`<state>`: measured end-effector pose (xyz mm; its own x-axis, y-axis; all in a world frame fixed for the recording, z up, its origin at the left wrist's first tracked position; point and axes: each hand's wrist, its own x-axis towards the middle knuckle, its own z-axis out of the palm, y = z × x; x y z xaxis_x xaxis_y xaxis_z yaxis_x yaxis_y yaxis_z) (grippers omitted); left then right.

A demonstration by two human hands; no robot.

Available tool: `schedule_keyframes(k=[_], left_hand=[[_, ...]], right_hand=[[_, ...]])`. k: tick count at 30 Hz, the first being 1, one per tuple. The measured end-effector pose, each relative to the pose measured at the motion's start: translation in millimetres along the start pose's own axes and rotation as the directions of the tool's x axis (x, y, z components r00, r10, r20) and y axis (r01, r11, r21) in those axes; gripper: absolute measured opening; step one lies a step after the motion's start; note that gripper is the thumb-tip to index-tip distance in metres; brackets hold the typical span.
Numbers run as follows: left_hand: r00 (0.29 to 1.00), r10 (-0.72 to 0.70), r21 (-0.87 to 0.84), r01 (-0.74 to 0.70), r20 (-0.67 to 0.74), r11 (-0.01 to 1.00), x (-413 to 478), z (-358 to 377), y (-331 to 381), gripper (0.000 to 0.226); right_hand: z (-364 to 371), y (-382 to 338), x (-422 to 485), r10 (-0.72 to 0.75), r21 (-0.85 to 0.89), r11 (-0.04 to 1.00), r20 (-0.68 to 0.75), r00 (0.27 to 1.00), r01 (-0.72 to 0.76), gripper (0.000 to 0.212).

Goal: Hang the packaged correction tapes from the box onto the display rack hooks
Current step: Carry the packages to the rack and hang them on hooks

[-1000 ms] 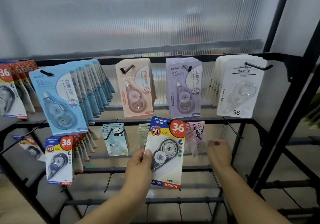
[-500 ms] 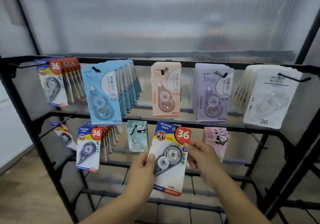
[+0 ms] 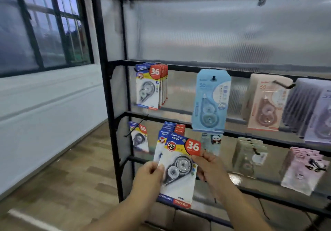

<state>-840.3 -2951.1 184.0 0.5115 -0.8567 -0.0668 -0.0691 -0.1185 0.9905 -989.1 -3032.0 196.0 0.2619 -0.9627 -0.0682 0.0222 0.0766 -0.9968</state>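
A white, blue and yellow correction tape pack [image 3: 180, 170] with a red "36" badge is held upright in front of the black display rack [image 3: 111, 116]. My left hand [image 3: 149, 174] pinches its left edge. My right hand [image 3: 208, 167] pinches its right edge just under the badge. Right behind the pack hangs a stack of matching packs [image 3: 172, 129] on a lower-row hook. More of the same kind hang at the upper left [image 3: 151, 85], and a single one [image 3: 138, 137] at the lower left. The box is out of view.
Blue [image 3: 210, 100], peach [image 3: 265, 103] and lilac [image 3: 315, 109] packs hang along the upper row. Panda-print packs [image 3: 214, 141], green ones [image 3: 249, 155] and pink ones [image 3: 302, 170] fill the lower row. A bare hook [image 3: 136, 127] sticks out at the lower left. A window [image 3: 41, 25] and wood floor [image 3: 71, 168] lie left.
The view has swung left toward the rack's left end. My right hand came off the rack and took the pack's right edge. The pack now sits in front of the lower-left matching stack.
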Motion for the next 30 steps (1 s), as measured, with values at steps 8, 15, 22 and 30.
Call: schedule_keyframes(k=[8,15,22,30], left_hand=[[0.997,-0.071,-0.033,0.071,-0.003,0.997,28,-88,-22,0.023],[0.982,-0.181,0.027,0.180,0.053,0.983,43,-105,-36,0.026],[0.955,-0.297,0.228,0.287,0.006,0.930,60,-109,-55,0.030],[0.953,-0.295,0.361,0.252,0.066,0.898,81,-96,-50,0.029]], right_hand=[[95,2,-12,0.049,-0.035,0.998,0.009,0.999,-0.049,0.012],[114,17,0,0.180,-0.123,0.977,0.035,0.983,-0.174,0.011],[117,47,31,0.244,-0.361,0.911,0.084,0.966,-0.199,0.014],[103,36,50,0.246,-0.442,0.880,0.110,0.963,-0.174,0.013]])
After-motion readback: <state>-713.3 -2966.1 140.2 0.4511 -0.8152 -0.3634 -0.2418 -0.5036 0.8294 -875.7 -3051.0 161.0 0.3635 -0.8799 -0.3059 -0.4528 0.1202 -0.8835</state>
